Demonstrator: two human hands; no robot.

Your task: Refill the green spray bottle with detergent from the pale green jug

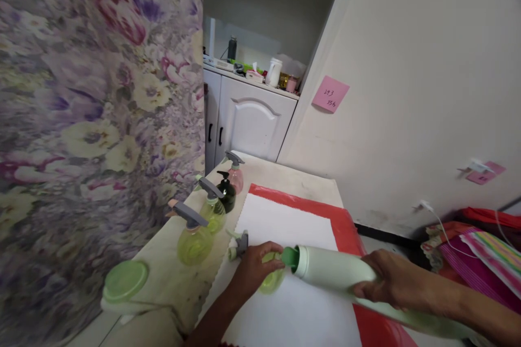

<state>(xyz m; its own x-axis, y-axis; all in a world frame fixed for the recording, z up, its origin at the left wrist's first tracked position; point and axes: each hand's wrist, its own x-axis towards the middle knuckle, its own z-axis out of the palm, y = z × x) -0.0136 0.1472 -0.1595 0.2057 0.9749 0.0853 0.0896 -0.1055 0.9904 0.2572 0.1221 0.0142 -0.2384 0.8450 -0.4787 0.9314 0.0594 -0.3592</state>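
My left hand (257,270) is closed around the upper part of a clear yellow-green spray bottle (269,282), which stands on the white sheet without its spray head. In my right hand (386,276) is a long pale green flask (334,268), tipped nearly level with its open mouth toward the left. A small green cup-like piece (290,256) sits between the flask's mouth and my left fingertips; I cannot tell whether it is fixed to either. Just left of my left hand lies a loose grey and pale green spray head (239,245). Any liquid at the flask's mouth is hidden.
Two yellow-green spray bottles (194,246), a dark pump bottle (226,195) and a pink spray bottle (235,178) line the table's left side. A green-lidded container (125,281) is nearer. Red sheeting (345,227) lies under the white paper (285,217). A wall (407,92) borders the right.
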